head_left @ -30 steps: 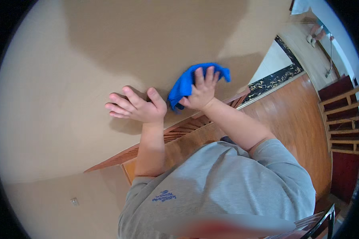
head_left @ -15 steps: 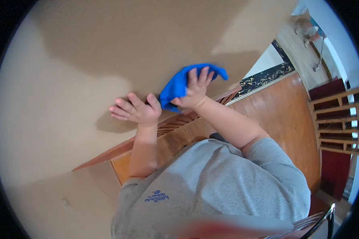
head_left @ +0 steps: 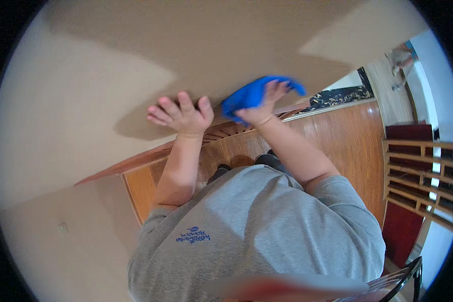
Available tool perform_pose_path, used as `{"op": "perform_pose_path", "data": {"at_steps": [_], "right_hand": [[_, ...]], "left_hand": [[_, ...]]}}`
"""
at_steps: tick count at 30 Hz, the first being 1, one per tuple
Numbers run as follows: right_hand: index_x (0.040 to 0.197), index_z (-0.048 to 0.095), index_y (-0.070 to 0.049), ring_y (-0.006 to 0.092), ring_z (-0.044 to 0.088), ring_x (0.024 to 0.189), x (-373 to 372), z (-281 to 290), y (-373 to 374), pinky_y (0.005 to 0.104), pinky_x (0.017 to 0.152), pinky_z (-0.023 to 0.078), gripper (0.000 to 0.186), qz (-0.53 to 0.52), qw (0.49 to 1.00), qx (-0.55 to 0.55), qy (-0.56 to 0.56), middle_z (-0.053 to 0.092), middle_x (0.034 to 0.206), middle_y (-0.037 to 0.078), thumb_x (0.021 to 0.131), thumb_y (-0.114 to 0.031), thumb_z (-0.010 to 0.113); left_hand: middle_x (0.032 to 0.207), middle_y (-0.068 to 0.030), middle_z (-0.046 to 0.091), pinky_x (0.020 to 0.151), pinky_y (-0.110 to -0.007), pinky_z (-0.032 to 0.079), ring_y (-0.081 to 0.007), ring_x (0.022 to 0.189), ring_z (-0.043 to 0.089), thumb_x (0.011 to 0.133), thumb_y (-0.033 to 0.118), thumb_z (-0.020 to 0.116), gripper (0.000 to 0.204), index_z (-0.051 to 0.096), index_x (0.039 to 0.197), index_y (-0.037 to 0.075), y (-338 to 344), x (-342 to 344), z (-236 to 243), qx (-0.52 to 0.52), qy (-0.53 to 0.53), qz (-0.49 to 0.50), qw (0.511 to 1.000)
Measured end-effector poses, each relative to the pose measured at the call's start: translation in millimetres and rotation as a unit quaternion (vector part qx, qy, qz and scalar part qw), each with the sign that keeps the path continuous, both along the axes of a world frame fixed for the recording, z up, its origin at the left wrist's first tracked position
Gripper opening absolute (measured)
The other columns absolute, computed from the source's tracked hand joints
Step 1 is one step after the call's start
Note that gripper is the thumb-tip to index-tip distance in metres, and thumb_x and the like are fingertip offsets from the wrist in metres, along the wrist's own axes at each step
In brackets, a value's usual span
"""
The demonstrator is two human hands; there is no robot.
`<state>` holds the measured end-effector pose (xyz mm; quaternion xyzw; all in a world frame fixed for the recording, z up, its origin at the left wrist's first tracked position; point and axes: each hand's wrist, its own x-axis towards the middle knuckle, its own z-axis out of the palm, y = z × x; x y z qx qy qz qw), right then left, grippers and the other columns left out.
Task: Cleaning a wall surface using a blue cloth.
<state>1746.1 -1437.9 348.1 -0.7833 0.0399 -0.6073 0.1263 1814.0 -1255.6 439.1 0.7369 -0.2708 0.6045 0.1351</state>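
A beige wall (head_left: 126, 65) fills the upper part of the view. Against it my right hand (head_left: 266, 105) holds a crumpled blue cloth (head_left: 247, 97), the fingers spread over its right part. The cloth's far corner sticks out past my fingertips and looks smeared by motion. Just left of the cloth, my left hand (head_left: 181, 116) has its fingers apart and nothing in it. That palm faces the wall; whether it touches cannot be told. Both hands cast shadows there.
Along the wall's foot runs a reddish-brown skirting board (head_left: 136, 158) above a wooden floor (head_left: 332, 138). My dark shoes (head_left: 269, 159) stand close by. To the right are a slatted wooden rack (head_left: 418, 173) and a black patterned floor border (head_left: 337, 97).
My right hand and the blue cloth have shifted slightly right and up in the picture. The left hand is also higher and a little right. The whole view has tilted slightly.
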Motion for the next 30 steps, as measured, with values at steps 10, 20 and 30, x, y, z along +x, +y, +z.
{"op": "perform_pose_path", "data": {"at_steps": [10, 20, 30], "right_hand": [[0.119, 0.062, -0.019, 0.0507, 0.007, 0.14, -15, 70, -138, 0.0663, 0.107, 0.003, 0.063, -0.056, 0.998, 0.041, 0.003, 0.023, 0.152, 0.018, 0.077, -0.066, 0.05], [0.119, 0.063, -0.022, 0.0479, 0.01, 0.141, 28, 67, -222, 0.0672, 0.106, 0.001, 0.057, -0.032, 0.993, -0.115, -0.012, 0.027, 0.153, 0.015, 0.081, -0.063, 0.05], [0.123, 0.062, -0.036, 0.0415, 0.015, 0.142, 30, 197, -202, 0.0671, 0.106, -0.001, 0.048, 0.008, 1.0, -0.003, -0.03, 0.038, 0.149, 0.005, 0.077, -0.053, 0.061]], "left_hand": [[0.157, -0.0214, -0.002, 0.11, -0.061, -0.006, -0.0437, 0.142, -0.011, 0.096, 0.039, 0.046, 0.071, 0.014, 0.151, 0.007, -79, -24, -1, -0.072, 0.125, -0.046, 0.988], [0.157, -0.0202, 0.0, 0.11, -0.056, -0.013, -0.0405, 0.144, -0.01, 0.096, 0.045, 0.04, 0.068, 0.02, 0.151, 0.011, -237, 24, 59, -0.004, 0.036, -0.019, 0.999], [0.157, -0.0195, 0.007, 0.113, -0.056, -0.004, -0.0422, 0.144, -0.001, 0.098, 0.045, 0.035, 0.064, 0.022, 0.15, 0.012, -238, 32, 32, -0.043, 0.002, 0.042, 0.998]]}}
